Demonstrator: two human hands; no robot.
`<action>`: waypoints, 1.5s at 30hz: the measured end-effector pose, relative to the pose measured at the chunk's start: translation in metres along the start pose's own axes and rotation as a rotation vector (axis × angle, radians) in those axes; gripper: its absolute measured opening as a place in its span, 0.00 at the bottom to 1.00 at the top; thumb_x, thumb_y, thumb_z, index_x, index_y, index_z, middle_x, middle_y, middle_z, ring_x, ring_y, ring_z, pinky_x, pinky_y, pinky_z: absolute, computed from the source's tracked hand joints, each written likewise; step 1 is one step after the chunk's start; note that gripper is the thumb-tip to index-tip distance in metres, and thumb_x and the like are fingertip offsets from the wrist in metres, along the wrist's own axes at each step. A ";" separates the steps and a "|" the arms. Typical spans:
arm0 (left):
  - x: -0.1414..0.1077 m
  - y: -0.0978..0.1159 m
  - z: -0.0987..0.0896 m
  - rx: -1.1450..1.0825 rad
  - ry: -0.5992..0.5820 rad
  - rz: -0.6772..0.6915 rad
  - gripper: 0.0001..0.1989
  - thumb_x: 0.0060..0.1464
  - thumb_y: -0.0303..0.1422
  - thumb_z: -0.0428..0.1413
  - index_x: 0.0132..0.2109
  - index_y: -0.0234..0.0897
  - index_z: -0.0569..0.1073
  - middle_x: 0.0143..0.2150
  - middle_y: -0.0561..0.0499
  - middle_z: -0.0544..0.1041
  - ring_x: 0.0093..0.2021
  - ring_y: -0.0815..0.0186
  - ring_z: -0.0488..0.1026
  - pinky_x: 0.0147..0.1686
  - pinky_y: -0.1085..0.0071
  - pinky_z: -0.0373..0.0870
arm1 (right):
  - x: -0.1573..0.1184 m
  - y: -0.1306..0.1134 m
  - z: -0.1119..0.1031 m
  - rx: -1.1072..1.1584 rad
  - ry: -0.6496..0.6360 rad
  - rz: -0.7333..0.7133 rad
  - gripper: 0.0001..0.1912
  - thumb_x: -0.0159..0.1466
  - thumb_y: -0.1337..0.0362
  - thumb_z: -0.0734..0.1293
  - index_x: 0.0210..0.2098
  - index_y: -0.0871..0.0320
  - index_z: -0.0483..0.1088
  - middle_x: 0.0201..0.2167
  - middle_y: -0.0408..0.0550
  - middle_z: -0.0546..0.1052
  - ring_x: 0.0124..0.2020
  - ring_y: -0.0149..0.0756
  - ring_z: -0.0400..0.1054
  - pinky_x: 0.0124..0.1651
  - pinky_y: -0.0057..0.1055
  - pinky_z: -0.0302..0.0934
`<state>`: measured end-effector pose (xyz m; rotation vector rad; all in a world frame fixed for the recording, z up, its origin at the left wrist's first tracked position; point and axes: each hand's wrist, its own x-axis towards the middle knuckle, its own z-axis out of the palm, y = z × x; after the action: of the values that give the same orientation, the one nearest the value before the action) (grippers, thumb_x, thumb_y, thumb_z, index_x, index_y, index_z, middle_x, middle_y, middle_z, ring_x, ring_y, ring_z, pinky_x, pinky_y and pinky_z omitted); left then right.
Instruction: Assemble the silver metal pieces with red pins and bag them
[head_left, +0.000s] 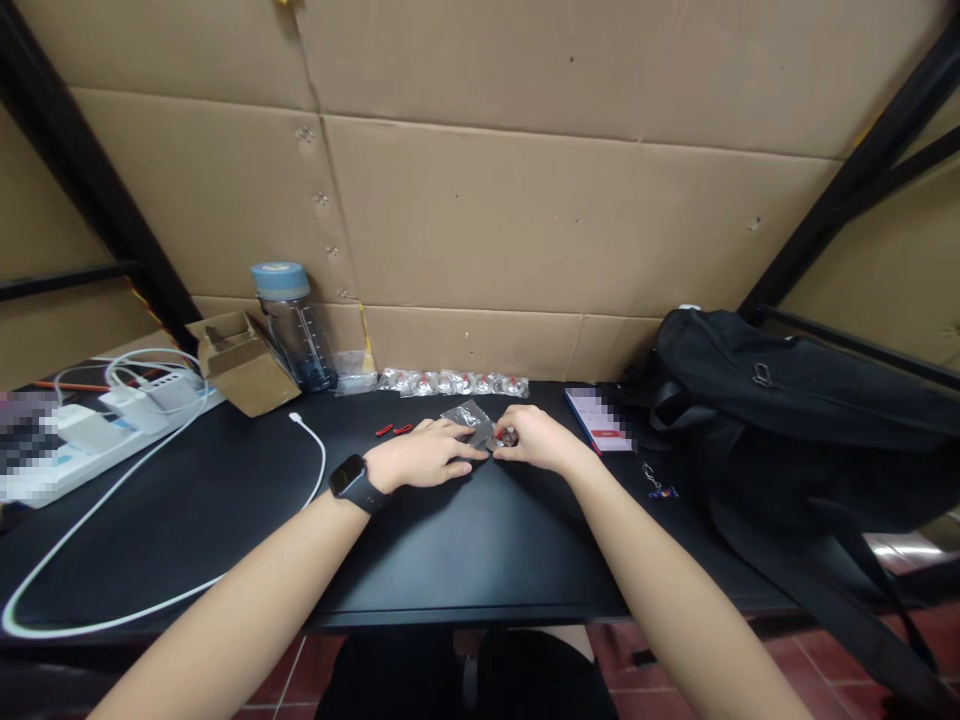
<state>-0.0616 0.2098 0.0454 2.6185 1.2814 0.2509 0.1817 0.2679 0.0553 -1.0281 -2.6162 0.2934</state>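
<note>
"Cardboard sheeting point(465, 210) behind, black desk point(465, 560) in front, red tiled floor point(300, 670) below. What's at the left corner?"

"White power strip point(176, 385), plugs in it. Just right of it, an opened cardboard box point(251, 370), then a blue-lidded bottle point(296, 325) near the back edge. White cable point(322, 450) loops out towards the front edge."

"And the hands?"

"Left hand point(420, 455): palm down, fingers loosely spread, dark watch point(352, 483) at the wrist. Fingertips rest on a clear bag point(469, 413); grasping nothing that I can see."

"Right hand point(538, 438)?"

"Curled, thumb against fingers, pinching a small shiny piece point(510, 437) with a touch of red. Too small and too covered to identify."

"Where does the bag lie?"

"Flat between both hands, mid-width on the desk, nearer the back edge than the front. Piece is just right of it."

"Anything close by?"

"Two red bits point(403, 429) just beyond the left hand. Behind them, along the back edge, a row of clear packets point(454, 383), red showing in several."

"Right side?"

"Phone point(589, 415), screen lit, near the back edge. Key ring point(660, 482) nearer the front. Black backpack point(780, 430) fills the right end."
</note>
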 end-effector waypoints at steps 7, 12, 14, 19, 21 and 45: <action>0.001 0.000 -0.002 0.000 -0.053 -0.004 0.19 0.64 0.43 0.52 0.61 0.66 0.70 0.71 0.54 0.62 0.68 0.48 0.61 0.63 0.47 0.58 | 0.005 0.003 0.007 0.174 -0.021 -0.041 0.09 0.56 0.69 0.75 0.38 0.57 0.80 0.30 0.46 0.79 0.31 0.33 0.72 0.37 0.26 0.61; 0.000 0.001 -0.004 0.000 -0.105 -0.003 0.22 0.63 0.43 0.54 0.63 0.65 0.68 0.73 0.53 0.57 0.70 0.47 0.57 0.64 0.44 0.56 | 0.005 0.003 0.011 0.157 0.017 -0.042 0.06 0.60 0.71 0.71 0.36 0.56 0.79 0.34 0.45 0.78 0.34 0.32 0.72 0.39 0.26 0.60; -0.001 0.002 -0.006 -0.004 -0.119 -0.006 0.24 0.62 0.42 0.55 0.64 0.65 0.67 0.74 0.52 0.55 0.72 0.46 0.54 0.64 0.42 0.54 | 0.008 0.002 0.014 0.078 0.089 -0.001 0.05 0.59 0.69 0.74 0.35 0.55 0.77 0.36 0.45 0.77 0.36 0.33 0.71 0.39 0.26 0.59; -0.002 0.004 -0.009 0.009 -0.125 -0.035 0.25 0.60 0.41 0.57 0.63 0.65 0.68 0.76 0.55 0.49 0.73 0.44 0.47 0.65 0.39 0.51 | 0.017 0.001 0.026 -0.093 0.256 0.079 0.13 0.56 0.61 0.77 0.34 0.55 0.71 0.37 0.44 0.74 0.40 0.36 0.68 0.39 0.28 0.56; -0.003 0.005 -0.009 0.028 -0.146 -0.043 0.25 0.59 0.41 0.57 0.63 0.66 0.67 0.76 0.56 0.46 0.74 0.43 0.44 0.65 0.37 0.49 | 0.021 0.000 0.032 -0.133 0.305 0.092 0.14 0.56 0.60 0.77 0.34 0.55 0.70 0.37 0.44 0.73 0.40 0.37 0.68 0.39 0.28 0.56; 0.015 -0.031 -0.002 -0.236 0.362 -0.086 0.09 0.59 0.39 0.57 0.37 0.41 0.78 0.38 0.51 0.81 0.39 0.63 0.76 0.46 0.68 0.67 | 0.023 0.019 0.030 0.248 0.224 -0.097 0.04 0.63 0.67 0.70 0.33 0.55 0.78 0.36 0.46 0.79 0.39 0.34 0.72 0.47 0.30 0.62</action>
<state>-0.0764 0.2408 0.0395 2.3811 1.3680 0.8385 0.1671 0.2950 0.0261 -0.7987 -2.3493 0.4392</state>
